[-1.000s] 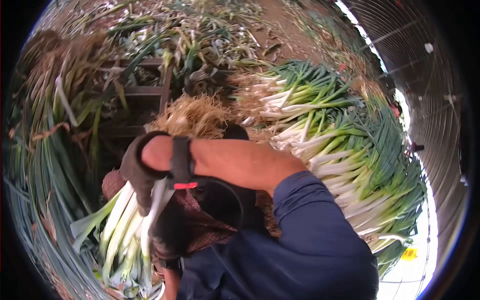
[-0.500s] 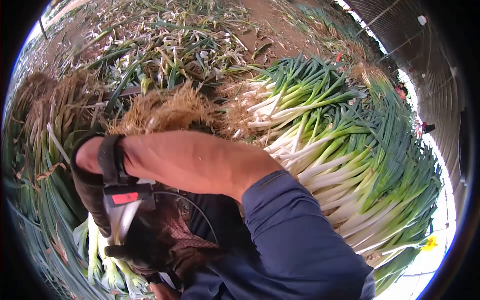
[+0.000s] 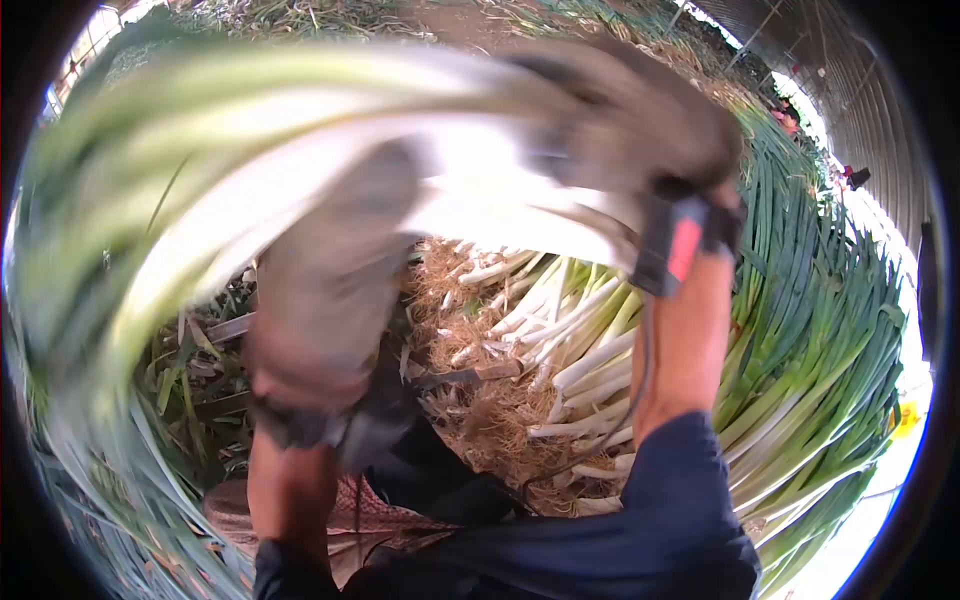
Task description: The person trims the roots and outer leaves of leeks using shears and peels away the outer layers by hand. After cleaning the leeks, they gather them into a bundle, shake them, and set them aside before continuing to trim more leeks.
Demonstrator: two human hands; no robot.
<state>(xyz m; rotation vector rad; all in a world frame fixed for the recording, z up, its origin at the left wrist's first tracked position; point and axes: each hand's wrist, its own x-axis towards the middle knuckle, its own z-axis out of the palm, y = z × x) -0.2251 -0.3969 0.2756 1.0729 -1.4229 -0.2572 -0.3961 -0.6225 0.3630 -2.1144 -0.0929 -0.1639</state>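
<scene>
A bunch of leeks [image 3: 270, 140], blurred by motion, stretches across the upper left, its green leaves at the far left and its white stalks toward the right. My right hand [image 3: 640, 120], in a dark glove with a strapped device at the wrist, is closed around the white end. Under the stalks, my left hand [image 3: 340, 270], in a brownish glove, is against the bunch near its middle; motion smears its fingers.
Piled leeks [image 3: 790, 370] lie on the right, white ends and roots toward the centre. A knife-like tool [image 3: 470, 375] rests among roots [image 3: 480, 430]. More leaves [image 3: 100, 480] fill the lower left. A ribbed wall [image 3: 860, 120] stands at upper right.
Both hands have come up into view with the leek bunch, which was low at the left. My right arm has swung from the left across to the right. The tool and central roots now show.
</scene>
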